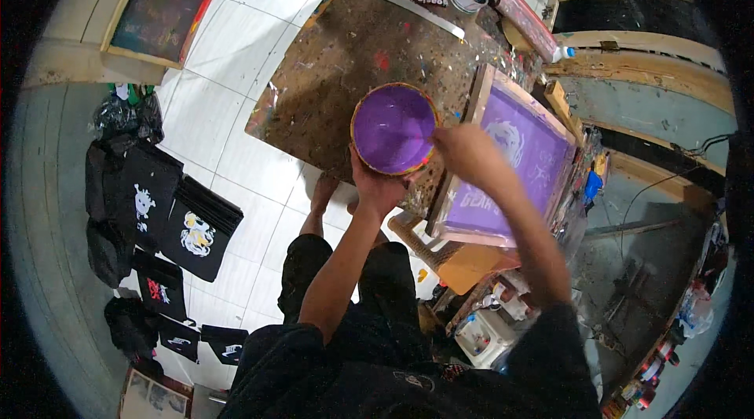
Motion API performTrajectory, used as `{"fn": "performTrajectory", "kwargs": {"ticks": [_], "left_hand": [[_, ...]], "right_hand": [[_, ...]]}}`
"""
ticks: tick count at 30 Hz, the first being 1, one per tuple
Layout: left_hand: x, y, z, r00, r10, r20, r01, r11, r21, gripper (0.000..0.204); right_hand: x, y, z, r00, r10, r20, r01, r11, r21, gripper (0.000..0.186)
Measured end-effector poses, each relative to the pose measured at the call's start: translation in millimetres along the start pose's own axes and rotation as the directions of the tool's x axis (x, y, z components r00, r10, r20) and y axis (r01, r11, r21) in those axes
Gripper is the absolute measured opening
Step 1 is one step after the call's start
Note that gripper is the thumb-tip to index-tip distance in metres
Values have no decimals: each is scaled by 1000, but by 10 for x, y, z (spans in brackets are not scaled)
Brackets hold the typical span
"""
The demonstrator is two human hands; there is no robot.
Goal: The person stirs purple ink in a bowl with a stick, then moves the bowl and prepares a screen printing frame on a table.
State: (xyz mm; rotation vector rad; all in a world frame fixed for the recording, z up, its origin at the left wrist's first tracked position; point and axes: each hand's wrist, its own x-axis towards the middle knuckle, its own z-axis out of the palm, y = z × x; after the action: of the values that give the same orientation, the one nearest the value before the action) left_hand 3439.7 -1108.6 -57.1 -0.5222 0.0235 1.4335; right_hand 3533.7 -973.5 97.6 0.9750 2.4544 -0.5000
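My left hand (pixel 377 186) grips the near rim of a round tub (pixel 393 128) full of purple ink, held over the stained wooden worktable (pixel 345 65). My right hand (pixel 463 148) is closed at the tub's right rim, with a thin stirring tool reaching from it into the ink. Just right of the tub leans a wood-framed printing screen (pixel 514 160) with purple mesh and a pale design on it.
A metal ruler (pixel 404 3), dark cloth and small tubs lie at the table's far end. Black printed shirts (pixel 169 215) are spread on the white tiled floor at left. Another framed screen (pixel 161 3) leans at top left. Ink containers (pixel 483 333) crowd the lower right.
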Motion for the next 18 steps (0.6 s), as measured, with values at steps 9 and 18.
{"fn": "performTrajectory", "kwargs": {"ticks": [9,18], "left_hand": [[65,-109,125,978,47,-206,-47,999,4,83],[103,-158,171,966,178,-186,-185,982,-21,75]], "right_hand": [[556,418,-303,670,-740,-59,618,599,-509,29],[-3,523,391,992,-111,60,126,876,-465,21]]}}
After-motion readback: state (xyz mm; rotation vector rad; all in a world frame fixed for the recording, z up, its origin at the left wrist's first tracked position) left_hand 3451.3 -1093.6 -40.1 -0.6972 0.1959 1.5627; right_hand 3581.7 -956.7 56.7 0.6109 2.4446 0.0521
